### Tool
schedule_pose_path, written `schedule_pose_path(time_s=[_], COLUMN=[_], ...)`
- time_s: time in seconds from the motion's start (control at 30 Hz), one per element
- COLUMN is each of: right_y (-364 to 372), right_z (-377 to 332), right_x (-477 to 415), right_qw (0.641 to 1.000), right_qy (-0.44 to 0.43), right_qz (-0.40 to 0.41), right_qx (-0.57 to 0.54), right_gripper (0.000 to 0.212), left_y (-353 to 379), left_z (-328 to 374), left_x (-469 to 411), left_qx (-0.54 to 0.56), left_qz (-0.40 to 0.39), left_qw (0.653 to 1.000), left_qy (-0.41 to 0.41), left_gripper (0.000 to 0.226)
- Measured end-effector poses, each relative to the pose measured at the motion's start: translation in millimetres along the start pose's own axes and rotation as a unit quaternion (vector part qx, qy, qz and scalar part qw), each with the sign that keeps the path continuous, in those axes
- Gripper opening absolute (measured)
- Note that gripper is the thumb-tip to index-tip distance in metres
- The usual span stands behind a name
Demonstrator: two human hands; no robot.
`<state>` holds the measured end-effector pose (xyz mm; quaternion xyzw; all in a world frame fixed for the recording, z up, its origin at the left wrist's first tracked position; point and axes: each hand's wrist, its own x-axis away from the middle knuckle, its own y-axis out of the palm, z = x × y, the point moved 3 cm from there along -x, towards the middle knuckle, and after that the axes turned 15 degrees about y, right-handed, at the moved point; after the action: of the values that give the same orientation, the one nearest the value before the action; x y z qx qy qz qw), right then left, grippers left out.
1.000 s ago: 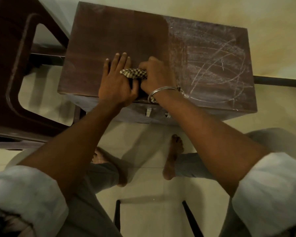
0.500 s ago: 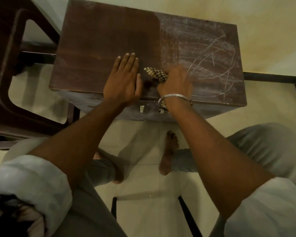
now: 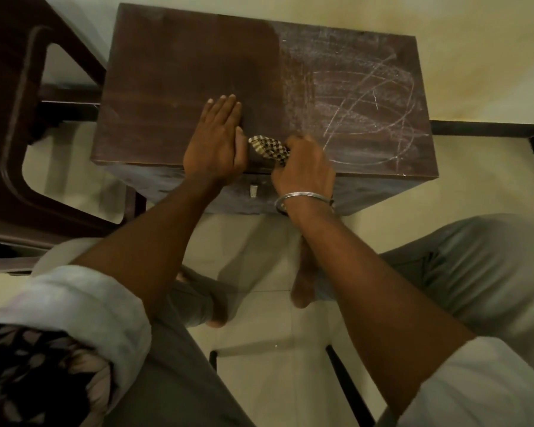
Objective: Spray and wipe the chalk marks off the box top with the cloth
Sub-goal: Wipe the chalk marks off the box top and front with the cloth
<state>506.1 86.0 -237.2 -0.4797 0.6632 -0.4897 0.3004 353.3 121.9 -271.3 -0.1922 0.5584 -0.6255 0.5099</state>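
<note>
Pale tiled floor lies under a dark brown wooden box. The left hand presses flat on its top; beside it, the right hand grips a checked cloth, white chalk scribbles just beyond.

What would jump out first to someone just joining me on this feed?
The white chalk marks scrawled over the right half of the brown box top stand out against its clean, dark left half. At the near edge, the right hand grips a bunched checked cloth beside the chalk, while the left hand lies flat on the clean side.
</note>
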Motion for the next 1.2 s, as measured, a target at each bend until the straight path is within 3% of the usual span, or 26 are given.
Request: schedule_pose_path(time_s=[0.2, 0.33, 0.5, 0.67, 0.83, 1.2], right_y=[13, -1, -18, -5, -11, -10], right_z=[-34, 3, 36, 13, 3, 5], right_x=[30, 8, -7, -1, -44, -75], right_qw=[0.991, 0.997, 0.999, 0.998, 0.998, 0.992], right_qy=[-0.106, -0.061, 0.031, -0.045, -0.058, -0.104], right_qz=[-0.070, -0.047, 0.002, -0.021, -0.022, -0.027], right_qx=[-0.032, 0.016, 0.015, 0.027, 0.032, 0.063], right_gripper=[0.019, 0.025, 0.029, 0.024, 0.026, 0.033], left_y=[0, 4, 8, 27, 29, 33], left_z=[-4, -1, 3, 29, 30, 22], left_x=[-3, -3, -7, -7, -20, -34], left_qx=[0.045, 0.008, -0.033, -0.060, -0.055, -0.041], left_qz=[0.007, 0.023, -0.059, -0.137, -0.139, -0.154], left_qw=[0.998, 1.000, 0.998, 0.982, 0.988, 0.987], left_qy=[-0.036, -0.006, 0.006, 0.113, 0.031, 0.034], left_gripper=[0.056, 0.052, 0.063, 0.081, 0.076, 0.077])
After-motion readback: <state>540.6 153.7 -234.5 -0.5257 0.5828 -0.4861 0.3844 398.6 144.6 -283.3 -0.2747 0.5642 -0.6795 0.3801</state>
